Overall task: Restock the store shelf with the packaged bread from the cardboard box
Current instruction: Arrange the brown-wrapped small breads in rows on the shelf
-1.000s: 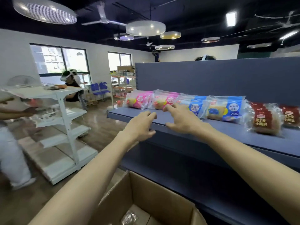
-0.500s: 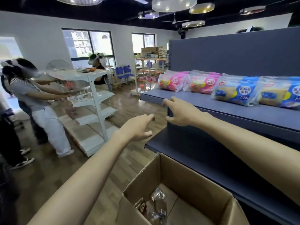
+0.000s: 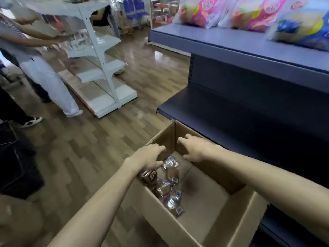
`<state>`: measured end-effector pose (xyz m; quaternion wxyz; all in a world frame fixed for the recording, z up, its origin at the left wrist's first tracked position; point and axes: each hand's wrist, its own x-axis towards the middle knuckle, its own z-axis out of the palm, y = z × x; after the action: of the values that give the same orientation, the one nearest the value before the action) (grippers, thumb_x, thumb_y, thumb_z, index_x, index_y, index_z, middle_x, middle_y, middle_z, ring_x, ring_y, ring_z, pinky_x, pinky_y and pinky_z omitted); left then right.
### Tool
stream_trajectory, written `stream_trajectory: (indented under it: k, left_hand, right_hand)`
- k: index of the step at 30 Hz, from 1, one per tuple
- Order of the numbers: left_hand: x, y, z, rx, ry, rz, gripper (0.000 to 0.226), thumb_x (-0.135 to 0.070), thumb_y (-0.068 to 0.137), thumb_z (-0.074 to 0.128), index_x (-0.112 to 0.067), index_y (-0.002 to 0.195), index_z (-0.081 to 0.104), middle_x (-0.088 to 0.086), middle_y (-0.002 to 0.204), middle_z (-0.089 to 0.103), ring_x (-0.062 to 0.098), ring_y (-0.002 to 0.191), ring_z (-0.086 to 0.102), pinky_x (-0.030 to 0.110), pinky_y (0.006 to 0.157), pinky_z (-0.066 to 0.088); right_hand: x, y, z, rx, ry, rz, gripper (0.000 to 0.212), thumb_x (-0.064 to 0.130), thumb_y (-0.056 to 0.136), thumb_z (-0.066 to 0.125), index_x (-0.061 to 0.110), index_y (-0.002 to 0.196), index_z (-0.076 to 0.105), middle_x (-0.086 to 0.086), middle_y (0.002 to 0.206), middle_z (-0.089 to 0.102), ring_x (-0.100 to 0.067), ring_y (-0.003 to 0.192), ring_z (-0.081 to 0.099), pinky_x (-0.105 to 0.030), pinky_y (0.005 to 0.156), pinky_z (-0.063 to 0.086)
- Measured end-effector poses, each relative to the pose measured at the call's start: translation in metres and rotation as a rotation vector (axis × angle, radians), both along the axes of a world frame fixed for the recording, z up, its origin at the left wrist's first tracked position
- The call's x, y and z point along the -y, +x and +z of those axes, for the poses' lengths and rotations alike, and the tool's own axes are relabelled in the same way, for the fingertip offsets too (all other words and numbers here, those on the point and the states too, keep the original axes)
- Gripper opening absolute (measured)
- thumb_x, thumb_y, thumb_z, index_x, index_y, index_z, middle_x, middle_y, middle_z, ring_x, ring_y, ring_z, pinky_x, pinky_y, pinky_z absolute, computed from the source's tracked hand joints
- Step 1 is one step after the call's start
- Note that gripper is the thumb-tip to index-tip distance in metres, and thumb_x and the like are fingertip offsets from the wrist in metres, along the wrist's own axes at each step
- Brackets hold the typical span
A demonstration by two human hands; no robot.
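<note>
Packaged bread point(image 3: 169, 182): a few small clear-wrapped pieces lay loose on the floor of the cardboard box point(image 3: 236, 214), bunched against its left wall; most of the box floor was bare. Left hand point(image 3: 148, 157) hovered above the near-left pile, fingers loosely spread, grip released, holding nothing. Right hand point(image 3: 195, 148) hung over the far corner of the box, fingers extended, grip also released, not touching any pack that I could see. Judged step: reach in and pick up stock. To do it well: drop the left hand straight onto the topmost wrapper, pinch the film rather than squeeze the loaf, since soft bread will likely crush; bring the right hand back toward the pile, as nothing lay under it. Gather several at once if they sit flat. Crinkly film probably slips, so take the sealed ends. Beyond the box, the lower dark shelf point(image 3: 204, 111) was bare where visible. The upper shelf point(image 3: 213, 41) carried pink bags point(image 3: 201, 11) and a blue bag point(image 3: 302, 27) at the back. Further left stood a white rack point(image 3: 99, 56) with other people point(image 3: 35, 56) beside it.
</note>
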<state>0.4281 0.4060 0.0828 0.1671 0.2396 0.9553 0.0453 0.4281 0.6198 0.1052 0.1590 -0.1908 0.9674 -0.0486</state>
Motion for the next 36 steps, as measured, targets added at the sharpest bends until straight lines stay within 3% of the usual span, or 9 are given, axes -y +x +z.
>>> stream_trajectory:
  k: [4,12,17,23,30,36]
  left_hand:
    - [-0.016,0.009,-0.043,0.135,-0.05,0.016,0.039,-0.034,0.087,0.061,-0.013,0.119,0.054,0.009,0.114,0.054,0.031,0.109,0.058,0.039,0.087,0.048]
    - [-0.018,-0.005,-0.092,0.063,-0.492,-0.193,0.054,-0.015,0.091,0.055,-0.02,0.143,0.04,0.008,0.133,0.044,0.028,0.123,0.043,0.036,0.096,0.042]
    - [-0.029,-0.014,-0.121,0.032,-0.632,-0.328,0.059,-0.017,0.091,0.058,-0.019,0.145,0.035,0.007,0.14,0.041,0.026,0.127,0.039,0.034,0.1,0.036]
    - [-0.03,-0.019,-0.145,-0.016,-0.838,-0.543,0.062,-0.028,0.098,0.052,-0.013,0.151,0.025,0.007,0.151,0.034,0.025,0.136,0.033,0.035,0.109,0.028]
    - [-0.025,-0.024,-0.159,-0.076,-1.009,-0.724,0.052,-0.031,0.102,0.044,-0.014,0.149,0.031,0.005,0.148,0.037,0.025,0.131,0.036,0.036,0.106,0.028]
    - [-0.026,-0.024,-0.169,-0.112,-1.076,-0.761,0.048,-0.026,0.104,0.039,-0.012,0.149,0.031,0.005,0.143,0.04,0.024,0.129,0.038,0.033,0.102,0.032]
  right_hand:
    - [-0.02,0.0,-0.039,0.133,-0.064,-0.077,0.056,0.039,0.09,0.064,0.021,0.139,0.041,-0.008,0.125,0.047,-0.029,0.105,0.058,-0.036,0.085,0.049]
    - [-0.062,0.009,-0.105,0.285,-0.101,-0.242,0.059,0.034,0.089,0.067,0.019,0.139,0.039,-0.012,0.128,0.045,-0.031,0.111,0.055,-0.038,0.093,0.047]
    - [-0.06,0.005,-0.127,0.316,-0.167,-0.293,0.065,0.032,0.091,0.067,0.022,0.146,0.034,-0.009,0.137,0.041,-0.03,0.116,0.053,-0.036,0.089,0.045]
    - [-0.054,0.004,-0.151,0.35,-0.228,-0.322,0.06,0.029,0.091,0.064,0.02,0.144,0.037,-0.01,0.134,0.042,-0.031,0.113,0.053,-0.037,0.087,0.048]
    - [-0.052,0.015,-0.176,0.424,-0.297,-0.387,0.06,0.022,0.088,0.06,0.018,0.144,0.038,-0.012,0.139,0.044,-0.032,0.124,0.049,-0.038,0.1,0.046]
    - [-0.054,0.016,-0.187,0.465,-0.289,-0.391,0.058,0.026,0.088,0.062,0.018,0.142,0.04,-0.014,0.133,0.048,-0.034,0.117,0.053,-0.044,0.098,0.047]
